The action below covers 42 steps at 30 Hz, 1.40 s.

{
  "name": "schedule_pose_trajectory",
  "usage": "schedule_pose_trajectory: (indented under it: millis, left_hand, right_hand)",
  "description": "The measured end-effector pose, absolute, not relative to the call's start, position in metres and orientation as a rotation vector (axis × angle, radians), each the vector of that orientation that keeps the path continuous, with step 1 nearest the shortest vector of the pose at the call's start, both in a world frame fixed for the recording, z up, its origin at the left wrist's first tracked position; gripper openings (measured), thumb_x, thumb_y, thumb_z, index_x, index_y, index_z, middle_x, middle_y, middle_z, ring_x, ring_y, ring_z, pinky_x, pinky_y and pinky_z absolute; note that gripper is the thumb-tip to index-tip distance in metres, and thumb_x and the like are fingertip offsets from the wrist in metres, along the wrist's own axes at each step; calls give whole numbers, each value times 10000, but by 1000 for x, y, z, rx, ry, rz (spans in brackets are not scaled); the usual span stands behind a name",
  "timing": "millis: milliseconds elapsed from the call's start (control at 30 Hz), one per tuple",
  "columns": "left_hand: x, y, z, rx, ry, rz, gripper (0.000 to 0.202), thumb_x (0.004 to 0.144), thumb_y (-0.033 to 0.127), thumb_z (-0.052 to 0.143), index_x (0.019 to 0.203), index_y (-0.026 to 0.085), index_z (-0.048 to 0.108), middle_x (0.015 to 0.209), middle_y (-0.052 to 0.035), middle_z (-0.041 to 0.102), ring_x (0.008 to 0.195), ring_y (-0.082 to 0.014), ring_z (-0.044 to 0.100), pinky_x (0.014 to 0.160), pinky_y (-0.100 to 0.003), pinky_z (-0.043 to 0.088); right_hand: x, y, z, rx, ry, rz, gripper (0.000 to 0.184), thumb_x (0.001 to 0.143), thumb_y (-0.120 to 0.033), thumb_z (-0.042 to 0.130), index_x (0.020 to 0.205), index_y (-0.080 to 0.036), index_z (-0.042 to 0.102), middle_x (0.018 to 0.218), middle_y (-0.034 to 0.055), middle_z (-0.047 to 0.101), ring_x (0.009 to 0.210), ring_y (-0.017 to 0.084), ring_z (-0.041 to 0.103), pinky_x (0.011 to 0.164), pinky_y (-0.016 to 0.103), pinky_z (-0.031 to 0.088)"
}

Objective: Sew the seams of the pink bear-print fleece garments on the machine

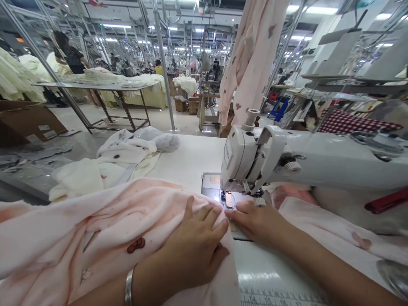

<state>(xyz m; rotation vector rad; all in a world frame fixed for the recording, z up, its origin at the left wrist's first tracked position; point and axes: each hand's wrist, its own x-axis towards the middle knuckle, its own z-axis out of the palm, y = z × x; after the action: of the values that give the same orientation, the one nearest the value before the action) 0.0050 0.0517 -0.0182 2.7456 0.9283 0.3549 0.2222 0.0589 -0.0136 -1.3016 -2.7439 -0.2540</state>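
A large pink fleece fabric (pixel 79 238) with brown animal-shaped prints covers the near table in soft folds. My left hand (pixel 191 242) presses flat on it with the fingers spread, and a silver bangle (pixel 128 287) circles that wrist. My right hand (pixel 258 221) rests its fingertips on the fabric's edge, right next to the presser foot (pixel 228 199) of a white industrial sewing machine (pixel 258 159). The lit needle area sits just beyond my fingertips, and the fabric hides part of the machine bed.
A white sewing table (pixel 188 159) holds a crumpled cream fabric pile (pixel 111 161). A pink printed garment (pixel 251 55) hangs behind the machine. Red checked cloth (pixel 357 123) lies to the right. Cardboard boxes, a metal table with stacked cloth, and distant workers fill the factory floor.
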Motion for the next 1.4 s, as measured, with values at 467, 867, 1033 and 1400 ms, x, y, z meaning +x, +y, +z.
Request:
schedule_pose_trajectory:
  millis: [467,867,1033,1400]
  left_hand:
    - [6,96,-19,2800,873,376,352,850,364,461,1186,263,480,1261,-96,463,1143,-294,421,980,-610,185]
    - [9,96,-27,2961,643,569,154,880,199,440,934,215,584,945,-19,597,890,-172,515,1059,-532,123]
    - [13,111,-31,2997,603,611,179,865,137,450,803,206,603,834,5,620,822,-146,520,1038,-456,182]
    - [19,150,-28,2946,755,630,227,903,217,450,752,203,619,765,4,553,768,-139,483,888,-353,283]
  right_hand:
    - [244,78,-28,-1751,-2520,-405,148,771,-250,533,760,-197,670,712,73,687,655,240,619,609,332,401]
    - [240,76,-28,-1831,-2433,-274,160,751,-184,532,809,-246,667,736,43,682,673,215,616,589,306,424]
    - [245,81,-41,-1890,-2369,-303,157,768,-204,528,785,-206,685,744,80,682,649,229,615,600,336,444]
    - [250,79,-44,-1866,-2333,-287,186,831,-237,511,877,-200,688,825,101,689,777,261,621,693,368,438]
